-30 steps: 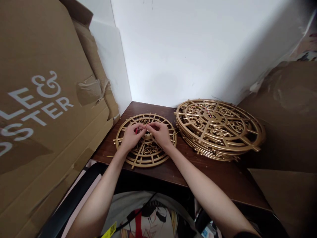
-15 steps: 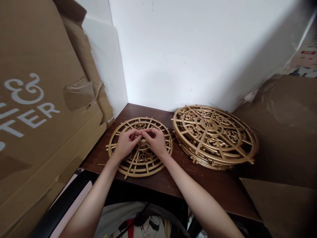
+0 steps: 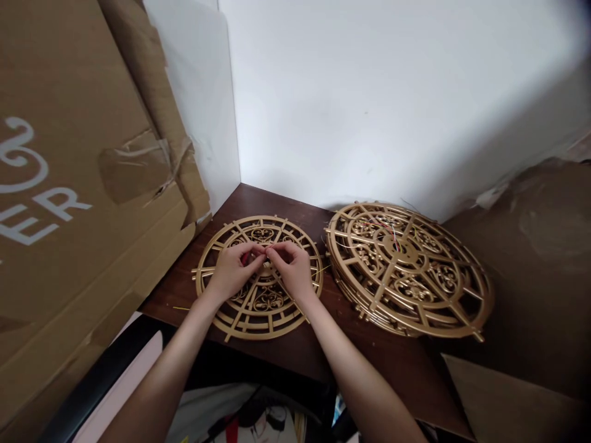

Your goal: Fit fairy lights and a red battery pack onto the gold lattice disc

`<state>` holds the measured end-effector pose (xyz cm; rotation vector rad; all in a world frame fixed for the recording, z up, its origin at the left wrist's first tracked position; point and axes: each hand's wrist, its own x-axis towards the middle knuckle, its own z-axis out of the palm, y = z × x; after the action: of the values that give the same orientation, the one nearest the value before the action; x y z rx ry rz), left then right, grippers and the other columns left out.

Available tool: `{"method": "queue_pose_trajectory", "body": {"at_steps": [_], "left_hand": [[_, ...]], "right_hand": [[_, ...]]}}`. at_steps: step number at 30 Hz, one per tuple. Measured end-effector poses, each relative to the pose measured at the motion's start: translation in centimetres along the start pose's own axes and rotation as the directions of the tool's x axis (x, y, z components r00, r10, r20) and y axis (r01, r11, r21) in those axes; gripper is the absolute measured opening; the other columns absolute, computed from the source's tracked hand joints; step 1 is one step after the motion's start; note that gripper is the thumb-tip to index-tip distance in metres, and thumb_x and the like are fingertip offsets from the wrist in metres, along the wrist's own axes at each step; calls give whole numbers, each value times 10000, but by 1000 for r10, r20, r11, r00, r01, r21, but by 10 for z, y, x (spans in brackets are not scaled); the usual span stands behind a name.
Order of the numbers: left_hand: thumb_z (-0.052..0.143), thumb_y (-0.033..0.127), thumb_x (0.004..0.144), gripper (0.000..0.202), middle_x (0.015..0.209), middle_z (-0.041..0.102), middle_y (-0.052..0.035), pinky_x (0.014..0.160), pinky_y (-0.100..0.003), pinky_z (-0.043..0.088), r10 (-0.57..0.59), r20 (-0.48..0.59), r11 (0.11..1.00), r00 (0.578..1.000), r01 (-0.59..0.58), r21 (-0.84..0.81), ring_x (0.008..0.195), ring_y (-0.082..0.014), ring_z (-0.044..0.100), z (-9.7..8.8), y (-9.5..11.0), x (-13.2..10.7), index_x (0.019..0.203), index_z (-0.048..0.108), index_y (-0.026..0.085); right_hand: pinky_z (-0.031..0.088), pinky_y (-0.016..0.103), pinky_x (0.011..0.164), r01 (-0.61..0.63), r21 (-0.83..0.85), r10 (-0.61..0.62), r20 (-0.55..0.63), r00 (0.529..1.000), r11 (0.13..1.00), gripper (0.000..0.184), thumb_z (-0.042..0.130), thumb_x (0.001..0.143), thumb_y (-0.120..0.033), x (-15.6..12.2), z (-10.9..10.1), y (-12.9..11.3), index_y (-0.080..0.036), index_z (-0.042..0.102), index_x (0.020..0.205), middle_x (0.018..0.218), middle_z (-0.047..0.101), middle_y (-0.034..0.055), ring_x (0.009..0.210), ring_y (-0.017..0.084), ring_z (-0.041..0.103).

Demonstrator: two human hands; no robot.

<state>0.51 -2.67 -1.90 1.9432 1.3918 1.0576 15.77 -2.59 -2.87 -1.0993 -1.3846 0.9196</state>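
Observation:
A flat gold filigree disc (image 3: 258, 311) lies on the dark wooden table (image 3: 295, 351) in front of me. My left hand (image 3: 231, 274) and my right hand (image 3: 293, 271) rest over its centre, fingertips pinched together and meeting above the hub. A thin red wire (image 3: 244, 257) shows between the left fingers. What the right fingers pinch is too small to name. To the right sits a stack of similar gold discs (image 3: 409, 267) with red and white wires at its middle.
A large cardboard box (image 3: 69, 203) with white lettering leans on the left. A white wall (image 3: 369, 98) closes the back. Brown cardboard (image 3: 530, 246) stands on the right, with another sheet (image 3: 508, 394) lying at the front right. A thin yellow wire (image 3: 181, 307) lies near the table's left edge.
The view has shifted slightly. Both hands stay pinched over the disc's centre with only small finger movements.

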Motion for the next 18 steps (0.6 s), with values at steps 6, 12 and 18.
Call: {"method": "queue_pose_trajectory", "body": {"at_steps": [6, 12, 18], "left_hand": [[570, 341, 817, 237, 660, 653, 13, 556, -244, 341, -6, 4, 1000, 1000, 6, 10, 545, -114, 465, -1, 1, 1, 861, 732, 174], [575, 361, 820, 244, 738, 694, -3, 580, -244, 368, -3, -13, 1000, 1000, 3, -31, 595, -124, 511, 0, 2, 1, 854, 726, 172], [586, 342, 810, 219, 742, 695, -9, 624, -250, 400, 7, -19, 999, 1000, -8, -33, 642, -139, 555, 0, 3, -1, 830, 717, 167]], "right_hand": [[495, 284, 679, -10, 0, 10, 9, 1000, 1000, 126, 650, 789, -291, 0, 0, 0, -181, 712, 798, 807, 712, 38, 723, 172, 642], [516, 296, 698, -25, 37, 24, 27, 999, 999, 120, 656, 779, -288, 0, 0, 1, -185, 713, 800, 817, 724, 41, 724, 177, 653], [515, 294, 701, -7, 54, 5, 46, 999, 998, 141, 670, 767, -312, -1, -3, 7, -186, 719, 807, 812, 729, 42, 745, 184, 663]]}}
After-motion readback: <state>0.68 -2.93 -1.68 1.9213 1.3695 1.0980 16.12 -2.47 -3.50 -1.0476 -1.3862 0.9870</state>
